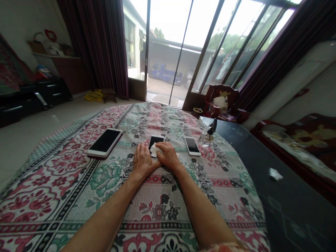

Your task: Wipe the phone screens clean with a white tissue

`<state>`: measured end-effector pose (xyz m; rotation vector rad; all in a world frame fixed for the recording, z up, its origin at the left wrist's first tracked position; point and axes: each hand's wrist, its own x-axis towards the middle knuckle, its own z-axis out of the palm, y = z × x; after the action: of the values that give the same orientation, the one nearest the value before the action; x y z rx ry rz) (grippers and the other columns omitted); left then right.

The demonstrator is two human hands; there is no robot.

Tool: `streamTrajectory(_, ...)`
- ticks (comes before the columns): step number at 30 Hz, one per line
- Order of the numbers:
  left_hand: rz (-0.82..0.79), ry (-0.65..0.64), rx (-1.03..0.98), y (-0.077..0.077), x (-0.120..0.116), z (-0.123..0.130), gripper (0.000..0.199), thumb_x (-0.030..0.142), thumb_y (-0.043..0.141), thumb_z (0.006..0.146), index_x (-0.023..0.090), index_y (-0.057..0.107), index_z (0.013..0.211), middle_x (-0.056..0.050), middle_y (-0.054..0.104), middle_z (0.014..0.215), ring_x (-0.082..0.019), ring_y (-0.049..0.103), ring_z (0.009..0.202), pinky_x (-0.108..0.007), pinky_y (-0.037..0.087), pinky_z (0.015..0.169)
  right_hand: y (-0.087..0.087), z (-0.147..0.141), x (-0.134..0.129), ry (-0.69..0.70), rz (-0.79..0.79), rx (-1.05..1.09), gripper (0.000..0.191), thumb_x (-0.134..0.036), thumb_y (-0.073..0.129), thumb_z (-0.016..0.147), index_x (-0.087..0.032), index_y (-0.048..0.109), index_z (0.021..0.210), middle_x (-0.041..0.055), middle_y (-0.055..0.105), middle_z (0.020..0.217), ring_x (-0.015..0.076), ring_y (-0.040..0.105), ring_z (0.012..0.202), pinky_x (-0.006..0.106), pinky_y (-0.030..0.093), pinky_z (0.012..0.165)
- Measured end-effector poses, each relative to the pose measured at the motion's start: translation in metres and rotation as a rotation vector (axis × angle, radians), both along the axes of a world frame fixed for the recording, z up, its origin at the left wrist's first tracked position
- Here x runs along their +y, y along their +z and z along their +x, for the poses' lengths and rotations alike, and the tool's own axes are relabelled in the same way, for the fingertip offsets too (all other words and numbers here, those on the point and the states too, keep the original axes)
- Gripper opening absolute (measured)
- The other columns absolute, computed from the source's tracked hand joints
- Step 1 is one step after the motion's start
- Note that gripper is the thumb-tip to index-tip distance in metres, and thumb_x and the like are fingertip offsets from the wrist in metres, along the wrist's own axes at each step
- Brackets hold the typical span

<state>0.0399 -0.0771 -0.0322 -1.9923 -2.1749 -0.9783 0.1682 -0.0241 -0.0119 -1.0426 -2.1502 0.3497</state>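
In the middle of the patterned tablecloth lies a phone (156, 139) with a dark screen, its lower part covered by my hands. A crumpled white tissue (154, 149) is pressed on its screen under the fingers of my right hand (167, 155), which are closed on it. My left hand (143, 159) rests flat at the phone's left edge with its fingers stretched out, its thumb reaching toward the right hand. A larger white-framed tablet (105, 142) lies to the left. To the right is a white phone (192, 146), with a clear spray bottle (206, 139) with a black nozzle beyond it.
A dark table (267, 154) adjoins the round cloth-covered table (105, 196) on the right and bears a crumpled white tissue (275, 174). Behind stand a wooden chair (210, 101), dark curtains and a glass door.
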Motion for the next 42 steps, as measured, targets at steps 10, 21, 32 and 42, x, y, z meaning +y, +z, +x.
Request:
streamTrajectory(10,0.018,-0.028,0.007,-0.004,-0.002,-0.001,0.080,0.045,0.069,0.066,0.003,0.048,0.130,-0.025,0.051,0.138,-0.040,0.040,0.134,-0.049,0.035,0.110,0.000,-0.003,-0.002,0.066,0.042,-0.046,0.014,-0.018,0.064,0.085,-0.023,0.076,0.091,0.0039,0.074,0.107,0.0192,0.064,0.097,0.036,0.045,0.097)
streamTrajectory(21,-0.049,-0.027,-0.042,0.005,-0.004,-0.001,0.099,0.060,0.076,0.058,0.002,0.046,0.132,-0.024,0.049,0.137,-0.040,0.038,0.134,-0.049,0.030,0.113,0.014,-0.018,0.067,-0.089,-0.026,-0.253,0.014,-0.023,0.062,0.090,-0.026,0.075,0.091,0.0012,0.074,0.108,0.0162,0.064,0.106,0.030,0.039,0.100)
streamTrajectory(32,-0.036,-0.031,-0.041,0.004,-0.004,-0.001,0.094,0.057,0.074,0.062,0.001,0.046,0.132,-0.025,0.049,0.138,-0.040,0.039,0.134,-0.050,0.031,0.113,0.005,-0.016,0.037,0.019,0.103,-0.274,0.022,-0.021,0.052,0.094,-0.023,0.073,0.101,0.0033,0.070,0.117,0.0188,0.061,0.107,0.034,0.040,0.100)
streamTrajectory(42,-0.026,-0.125,0.041,-0.005,-0.003,-0.013,0.079,0.040,0.066,0.066,-0.001,0.047,0.131,-0.026,0.050,0.138,-0.040,0.040,0.134,-0.048,0.033,0.112,0.014,0.003,-0.015,0.313,0.090,-0.300,0.027,-0.009,0.049,0.090,-0.019,0.072,0.100,0.0055,0.070,0.118,0.0158,0.063,0.104,0.033,0.042,0.097)
